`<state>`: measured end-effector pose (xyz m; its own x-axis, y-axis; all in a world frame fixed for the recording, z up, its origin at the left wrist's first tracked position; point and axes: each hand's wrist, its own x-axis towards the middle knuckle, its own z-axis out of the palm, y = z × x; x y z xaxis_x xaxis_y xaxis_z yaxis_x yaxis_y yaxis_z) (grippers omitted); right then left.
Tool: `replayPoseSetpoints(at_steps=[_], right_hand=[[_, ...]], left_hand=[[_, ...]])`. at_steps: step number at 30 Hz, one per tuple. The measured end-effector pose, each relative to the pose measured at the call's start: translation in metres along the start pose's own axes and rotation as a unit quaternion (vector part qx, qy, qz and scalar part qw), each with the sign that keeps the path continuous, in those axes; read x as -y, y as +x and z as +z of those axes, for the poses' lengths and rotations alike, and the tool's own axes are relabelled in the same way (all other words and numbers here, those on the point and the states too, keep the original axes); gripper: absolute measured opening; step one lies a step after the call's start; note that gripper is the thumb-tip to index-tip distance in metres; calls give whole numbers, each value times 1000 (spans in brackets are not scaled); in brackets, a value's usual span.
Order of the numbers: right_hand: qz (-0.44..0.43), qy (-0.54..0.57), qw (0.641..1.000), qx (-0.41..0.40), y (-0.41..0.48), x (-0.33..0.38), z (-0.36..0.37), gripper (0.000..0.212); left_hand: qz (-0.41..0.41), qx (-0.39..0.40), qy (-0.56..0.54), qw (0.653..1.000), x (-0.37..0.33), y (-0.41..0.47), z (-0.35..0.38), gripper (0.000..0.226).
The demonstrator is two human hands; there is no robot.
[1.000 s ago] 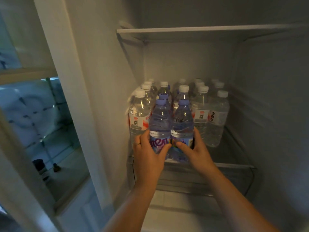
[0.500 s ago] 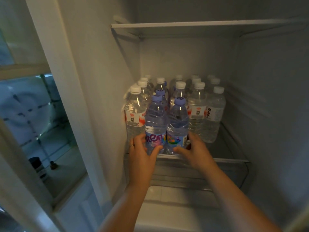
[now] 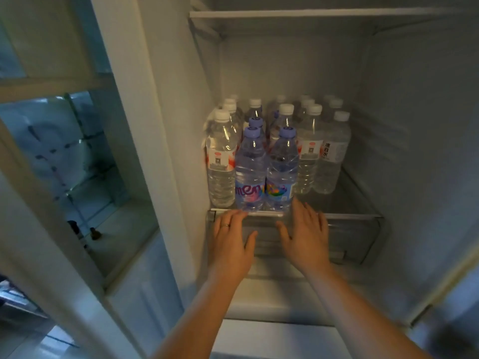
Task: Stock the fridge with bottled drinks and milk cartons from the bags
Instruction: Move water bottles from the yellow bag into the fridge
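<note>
Two blue-capped water bottles, the left one (image 3: 250, 174) and the right one (image 3: 281, 172), stand side by side at the front edge of the fridge shelf (image 3: 350, 216). Behind them stand several clear white-capped bottles (image 3: 309, 154) in rows. My left hand (image 3: 233, 242), with a ring on it, hovers just below the shelf edge with fingers spread, holding nothing. My right hand (image 3: 304, 237) is beside it, also empty, fingertips near the base of the right blue bottle.
An upper shelf (image 3: 311, 14) spans the top of the compartment. A clear drawer (image 3: 357, 242) sits under the bottle shelf. The open fridge door (image 3: 85, 164) with its shelves is on the left. The right part of the bottle shelf is bare.
Both hands have let go of the two blue-capped bottles and drawn back toward me, below the shelf edge. The bottles stay standing at the front of the shelf.
</note>
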<state>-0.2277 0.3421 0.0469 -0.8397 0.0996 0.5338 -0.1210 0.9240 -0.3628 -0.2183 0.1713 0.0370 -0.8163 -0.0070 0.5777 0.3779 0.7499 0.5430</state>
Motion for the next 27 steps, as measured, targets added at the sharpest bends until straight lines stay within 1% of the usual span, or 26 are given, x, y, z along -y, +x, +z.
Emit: replayPoseSetpoints(at_steps=[2,4,6,9,13,19,24,27], right_hand=[[9,-58,998,32,-22,6,3,77],[29,-83,991,98,-42,12,2,83],[50,-86,984,149,-60,17,-3,88],[76,-75,975,194,-88,25,-10,80],[77,-51,974,205,-136,29,-19,68],[62,4,973,223,-202,30,-29,58],[27,58,973,222,-249,29,-40,51],[2,73,967,244,-272,24,-48,52]], left_hand=[[3,92,48,995,4,-19,-7,62],[-7,175,94,980,9,-35,-14,71],[-25,231,111,966,14,-53,-21,73],[-27,288,118,950,21,-82,-36,75],[-10,309,139,941,27,-122,-54,76],[-42,309,169,935,30,-188,-76,76],[-82,288,176,938,22,-241,-100,77],[-128,276,185,935,7,-274,-115,80]])
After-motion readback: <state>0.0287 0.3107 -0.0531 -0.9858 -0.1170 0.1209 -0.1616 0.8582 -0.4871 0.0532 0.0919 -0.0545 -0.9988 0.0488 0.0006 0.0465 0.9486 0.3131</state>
